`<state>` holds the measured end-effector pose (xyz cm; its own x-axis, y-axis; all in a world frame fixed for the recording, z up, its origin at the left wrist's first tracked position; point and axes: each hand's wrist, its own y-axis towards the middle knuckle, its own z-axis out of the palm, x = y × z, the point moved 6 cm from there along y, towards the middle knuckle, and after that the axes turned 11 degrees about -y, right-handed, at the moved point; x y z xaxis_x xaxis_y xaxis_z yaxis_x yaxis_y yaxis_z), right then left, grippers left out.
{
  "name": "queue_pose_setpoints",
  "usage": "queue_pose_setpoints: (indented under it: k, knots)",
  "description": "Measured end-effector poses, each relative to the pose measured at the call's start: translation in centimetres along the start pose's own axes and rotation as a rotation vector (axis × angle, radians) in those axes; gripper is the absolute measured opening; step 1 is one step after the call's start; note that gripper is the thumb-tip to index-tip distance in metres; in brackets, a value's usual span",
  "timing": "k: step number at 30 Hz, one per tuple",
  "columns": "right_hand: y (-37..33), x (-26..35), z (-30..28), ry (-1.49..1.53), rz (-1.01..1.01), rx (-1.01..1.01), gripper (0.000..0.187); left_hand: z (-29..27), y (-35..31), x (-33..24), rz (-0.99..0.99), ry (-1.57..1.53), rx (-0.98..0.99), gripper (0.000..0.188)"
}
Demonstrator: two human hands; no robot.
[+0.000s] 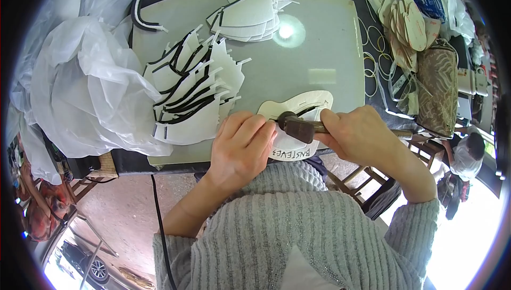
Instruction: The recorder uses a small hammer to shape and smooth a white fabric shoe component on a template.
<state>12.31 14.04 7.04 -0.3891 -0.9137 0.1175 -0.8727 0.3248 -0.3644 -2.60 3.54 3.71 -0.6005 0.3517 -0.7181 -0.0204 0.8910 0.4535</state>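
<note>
My right hand [359, 133] is closed around the handle of a hammer [296, 128]. The hammer's dark head lies over a cream curved template [306, 100] at the near edge of the board. A white cut piece [286, 142] with a black strip sits on the template, partly hidden by the hammer. My left hand [239, 143] has its fingers bent and pressed together on the piece's left edge, close to the hammer head; the fingertips are partly hidden. Left of that hand lies a pile of white cut pieces with black-bound edges [194, 125].
A second stack of white pieces [247, 15] lies at the far side of the pale board [338, 39]. White plastic bags [90, 87] crowd the left. At right are cream templates [407, 23], loose cords [375, 50] and a patterned brown case [437, 90].
</note>
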Motion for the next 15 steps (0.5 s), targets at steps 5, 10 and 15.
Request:
queue_pose_setpoints:
  k: [5,10,15]
  knots:
    - [0.0,1.0,0.3,-0.027,0.054,-0.031,0.039,-0.1,0.0,-0.1,0.001,0.0,-0.025,0.023]
    - [-0.1,2.0,0.6,-0.049,0.144,-0.056,0.039,-0.2,-0.2,-0.1,0.01,0.001,-0.061,0.021]
    - [-1.4,2.2,-1.3,0.06,0.159,-0.282,0.038,-0.1,-0.8,0.1,-0.01,0.003,-0.067,0.021]
